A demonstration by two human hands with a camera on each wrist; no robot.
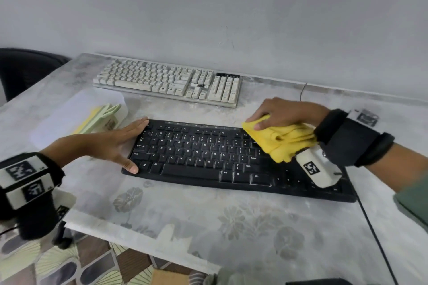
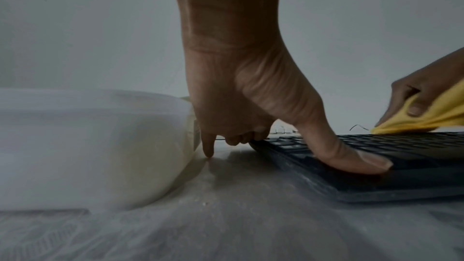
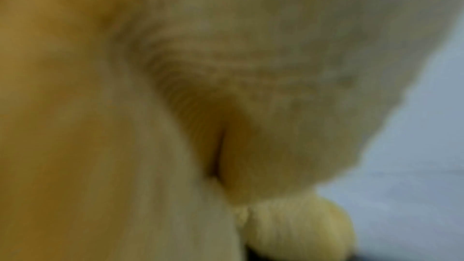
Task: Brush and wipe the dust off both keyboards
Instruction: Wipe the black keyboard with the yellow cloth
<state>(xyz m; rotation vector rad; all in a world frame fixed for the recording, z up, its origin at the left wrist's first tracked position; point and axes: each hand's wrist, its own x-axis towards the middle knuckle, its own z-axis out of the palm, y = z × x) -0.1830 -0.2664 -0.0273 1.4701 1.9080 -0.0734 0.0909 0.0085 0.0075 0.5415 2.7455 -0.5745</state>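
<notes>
On the grey, flower-patterned table (image 1: 176,210) we see first the black keyboard (image 1: 208,157) lying nearest us, slightly askew, with the white keyboard (image 1: 166,81) well behind it along the wall and visibly dusty. To the left of the black keyboard sits a translucent white container (image 1: 58,118), with pale green and yellow items (image 1: 102,118) lying in it; what they are we cannot tell. Our left hand (image 1: 111,146) rests at the left end of the black keyboard, its fingers straight and flat along that edge and its thumb (image 2: 351,158) pressed down on the near left corner; it grips nothing. Our right hand (image 1: 284,113) is over the far right part of the same keyboard, with its fingers curled around a bunched yellow cloth (image 1: 280,139) that lies on the keys there. From the right wrist we get only a blurred yellow mass of cloth (image 3: 125,126).
</notes>
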